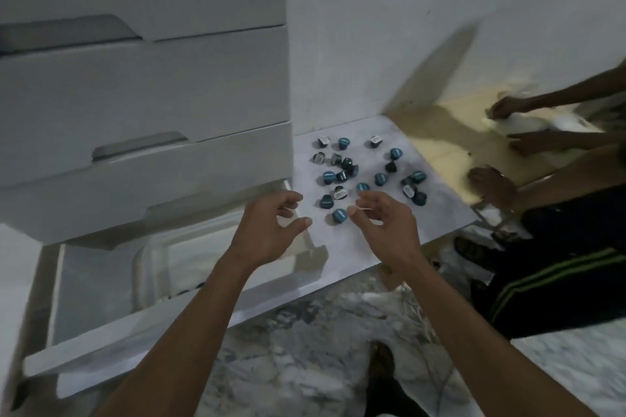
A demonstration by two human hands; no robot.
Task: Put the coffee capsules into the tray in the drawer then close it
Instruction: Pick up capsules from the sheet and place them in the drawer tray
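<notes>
Several dark and teal coffee capsules [362, 173] lie scattered on a white board [440, 213] on the floor, right of a white drawer unit. The bottom drawer [101, 355] stands pulled out, with a clear plastic tray [149, 267] inside it. My left hand [271, 230] hovers over the drawer's right edge, fingers loosely curled and holding nothing. My right hand [382, 223] hovers over the near capsules, fingers relaxed; one teal capsule [339, 215] lies just left of its thumb, apart from it.
Two closed drawers [142, 88] sit above the open one. Another person [559, 267] in dark trousers sits at the right, with their hands [494, 186] on a cardboard sheet [440, 145]. The floor below is marbled stone. A white wall stands behind.
</notes>
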